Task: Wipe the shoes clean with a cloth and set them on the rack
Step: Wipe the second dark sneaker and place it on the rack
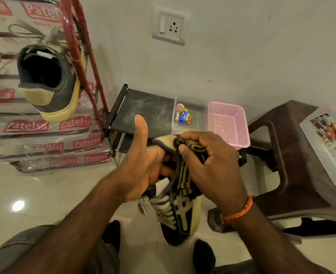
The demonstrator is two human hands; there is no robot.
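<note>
Your left hand (143, 167), thumb raised, grips the dark grey and pale yellow suede sneaker (180, 218) at centre frame, while your right hand (208, 165) presses a bunched tan and brown striped cloth (191, 147) against its heel end. At ten o'clock, a matching grey and yellow sneaker (50, 80) already sits on the plastic-wrapped metal shoe rack (44, 135). Judged from this, one shoe is racked; the held shoe is mid-wipe, with its placement remaining.
</note>
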